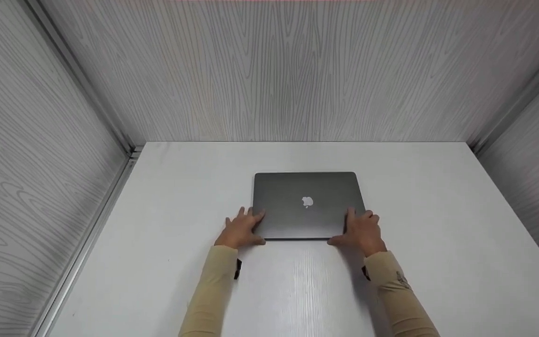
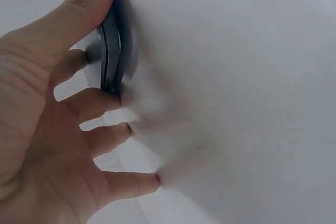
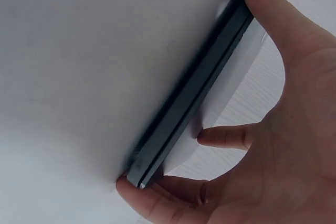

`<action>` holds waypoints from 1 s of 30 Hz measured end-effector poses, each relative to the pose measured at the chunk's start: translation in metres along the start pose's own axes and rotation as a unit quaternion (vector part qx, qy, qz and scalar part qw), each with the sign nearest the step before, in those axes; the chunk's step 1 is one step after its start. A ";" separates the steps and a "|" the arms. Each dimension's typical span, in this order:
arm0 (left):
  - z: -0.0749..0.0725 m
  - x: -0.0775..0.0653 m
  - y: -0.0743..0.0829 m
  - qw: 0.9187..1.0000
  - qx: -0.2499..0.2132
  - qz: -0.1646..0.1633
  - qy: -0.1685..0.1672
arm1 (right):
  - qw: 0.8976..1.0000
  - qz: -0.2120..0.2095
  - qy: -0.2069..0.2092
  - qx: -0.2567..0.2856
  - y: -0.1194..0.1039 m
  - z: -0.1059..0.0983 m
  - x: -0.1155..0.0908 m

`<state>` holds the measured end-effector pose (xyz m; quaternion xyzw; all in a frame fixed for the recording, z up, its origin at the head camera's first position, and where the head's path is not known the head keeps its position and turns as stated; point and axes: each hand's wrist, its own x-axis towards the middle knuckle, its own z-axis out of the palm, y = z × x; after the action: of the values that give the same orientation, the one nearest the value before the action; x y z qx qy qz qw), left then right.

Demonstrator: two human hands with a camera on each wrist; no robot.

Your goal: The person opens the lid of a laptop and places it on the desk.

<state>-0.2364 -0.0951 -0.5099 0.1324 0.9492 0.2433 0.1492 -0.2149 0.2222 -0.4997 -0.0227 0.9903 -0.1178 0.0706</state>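
Note:
A closed dark grey laptop (image 1: pixel 297 201) with a pale apple logo lies flat on the white table. At its near left corner is my left hand (image 1: pixel 240 229), fingers spread fairly straight. Its thumb (image 2: pixel 79 11) meets the front edge, the index finger reaches onto the lid, and other fingers touch the tabletop beside the corner. Around the near right corner my right hand (image 1: pixel 362 231) is bent, holding it. The right thumb (image 3: pixel 268 3) lies along the front edge, its index finger is on the lid, and other fingers curl at the side.
The white table (image 1: pixel 157 281) extends on all sides of the laptop. Grey wood-grain panels (image 1: pixel 269 70) stand behind the table and at its left and right. A metal rail (image 1: pixel 87 243) runs along the left edge.

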 end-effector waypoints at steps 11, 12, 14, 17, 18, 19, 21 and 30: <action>0.001 0.002 0.001 0.999 -0.010 -0.017 0.028 | 0.999 0.021 -0.030 -0.007 0.000 0.004 0.003; 0.001 0.002 0.001 0.999 -0.009 -0.017 0.027 | 0.999 0.020 -0.032 -0.016 0.000 0.004 0.003; 0.002 0.004 0.001 0.999 -0.006 -0.018 0.026 | 0.999 0.016 -0.036 -0.030 0.001 0.003 0.005; 0.001 0.004 0.001 1.000 -0.004 -0.014 0.025 | 0.998 0.012 -0.036 -0.044 0.000 0.000 0.007; 0.001 0.004 0.000 1.000 -0.005 -0.012 0.025 | 0.998 0.012 -0.034 -0.044 0.000 0.000 0.007; 0.002 0.004 0.000 1.000 -0.005 -0.009 0.027 | 0.998 0.011 -0.033 -0.044 0.000 0.000 0.007; 0.003 0.003 0.000 1.000 -0.012 -0.006 0.028 | 0.999 0.010 -0.030 -0.044 -0.001 -0.001 0.007; 0.007 0.000 -0.003 0.999 -0.016 0.002 0.041 | 0.999 0.003 -0.030 -0.027 0.000 0.000 0.003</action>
<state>-0.2348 -0.0945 -0.5169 0.1215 0.9503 0.2637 0.1123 -0.2175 0.2218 -0.5003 -0.0253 0.9906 -0.0897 0.1000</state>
